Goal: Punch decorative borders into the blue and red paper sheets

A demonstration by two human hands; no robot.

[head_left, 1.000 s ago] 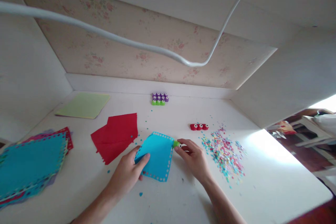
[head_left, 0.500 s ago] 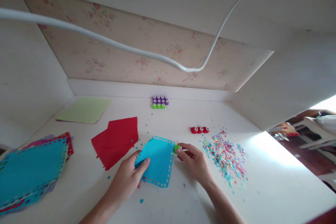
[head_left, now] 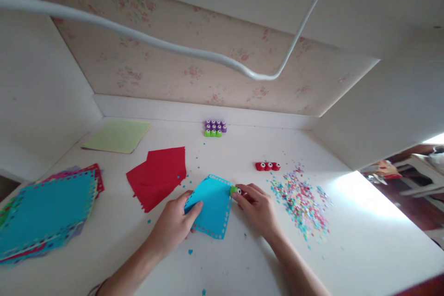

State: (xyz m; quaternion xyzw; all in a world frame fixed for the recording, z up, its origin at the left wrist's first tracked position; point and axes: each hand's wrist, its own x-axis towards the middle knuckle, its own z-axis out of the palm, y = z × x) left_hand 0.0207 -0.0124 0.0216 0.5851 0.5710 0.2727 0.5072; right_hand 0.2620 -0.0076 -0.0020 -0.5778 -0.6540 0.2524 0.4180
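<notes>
My left hand (head_left: 180, 219) grips the left edge of a blue sheet of paper (head_left: 211, 206), thumb on top and fingers underneath. Small holes are punched along several of the sheet's edges. At its upper right edge sits a small green craft punch (head_left: 235, 191), held between the thumb and fingers of my right hand (head_left: 258, 206). Whether the punch is pressed down is too small to tell. A few blue cut-outs, one a heart (head_left: 190, 251), lie on the white table (head_left: 243, 273) near the hands.
Red sheets (head_left: 161, 175) lie left of the hands, beside a stack of punched coloured sheets (head_left: 52, 212). Pale green paper (head_left: 116, 136) lies farther back. Purple and green punches (head_left: 215, 128) stand by the wall, red punches (head_left: 267, 166) nearer. Confetti (head_left: 305, 199) is scattered at right.
The view has tilted and shifted slightly, so everything sits a little higher and farther right in the picture. Both hands keep their hold on the blue sheet and the green punch.
</notes>
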